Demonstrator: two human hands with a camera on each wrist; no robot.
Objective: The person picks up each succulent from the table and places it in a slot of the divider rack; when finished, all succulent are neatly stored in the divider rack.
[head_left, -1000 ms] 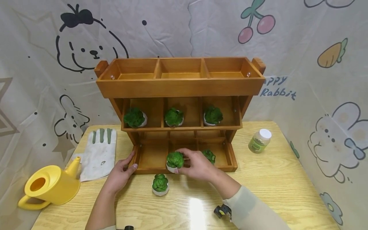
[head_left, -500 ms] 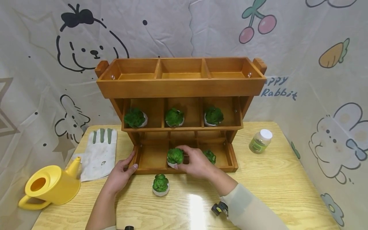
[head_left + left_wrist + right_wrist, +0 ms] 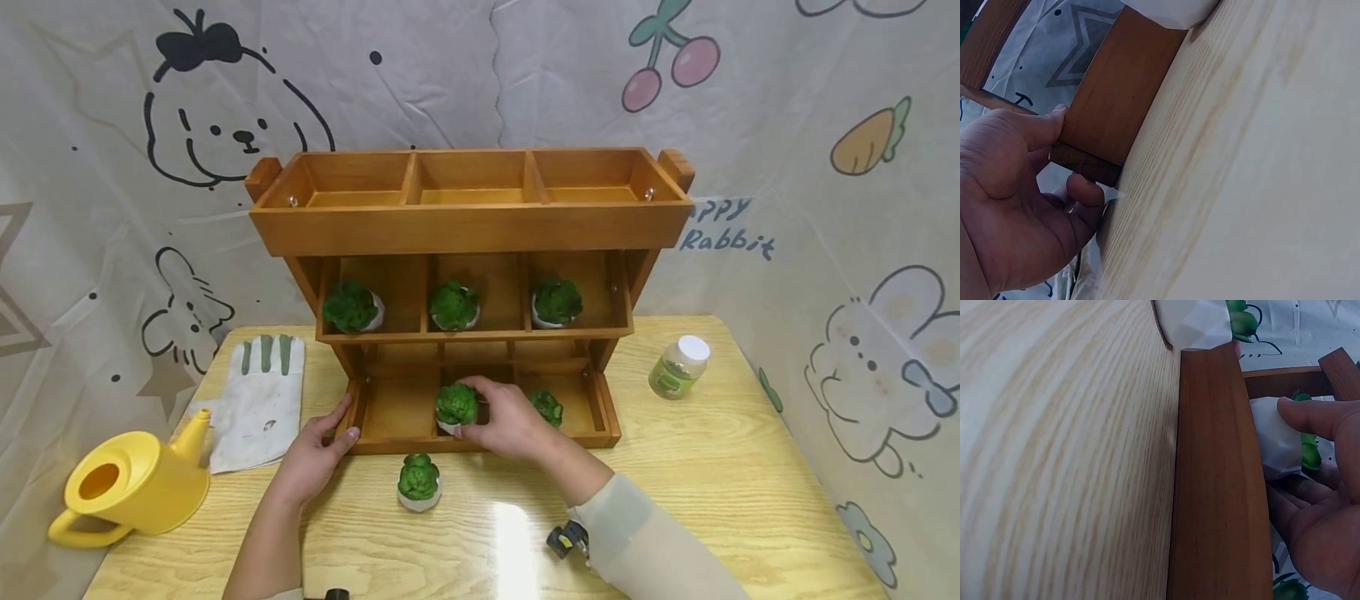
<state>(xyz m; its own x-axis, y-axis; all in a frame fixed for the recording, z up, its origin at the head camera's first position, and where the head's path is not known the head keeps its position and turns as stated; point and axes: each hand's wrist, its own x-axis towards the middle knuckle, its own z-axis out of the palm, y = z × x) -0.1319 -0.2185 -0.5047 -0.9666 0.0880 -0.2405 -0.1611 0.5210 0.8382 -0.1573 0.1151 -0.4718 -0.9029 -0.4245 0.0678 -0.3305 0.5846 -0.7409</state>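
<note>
A three-tier wooden plant shelf point(image 3: 472, 231) stands on the table. My left hand point(image 3: 318, 450) grips the left end of its bottom tier; in the left wrist view the thumb lies on the board point(image 3: 1119, 94) and the fingers curl at its end. My right hand point(image 3: 512, 419) pinches a small potted plant point(image 3: 456, 405) by its white faceted pot point(image 3: 1275, 437), at the bottom tier's middle compartment. The pot's underside is hidden by the front board. Another potted plant point(image 3: 418, 482) stands on the table in front of the shelf.
Potted plants, one point(image 3: 557, 301) at the right, sit in the middle tier's three compartments. Another plant point(image 3: 547, 407) is in the bottom right compartment, partly behind my right hand. A yellow watering can point(image 3: 135, 483) and gloves point(image 3: 258, 404) lie left; a white-lidded jar point(image 3: 678, 367) stands right.
My right hand has moved the potted plant slightly away from me, over the front board into the bottom middle compartment. My left hand has stayed on the shelf's end.
</note>
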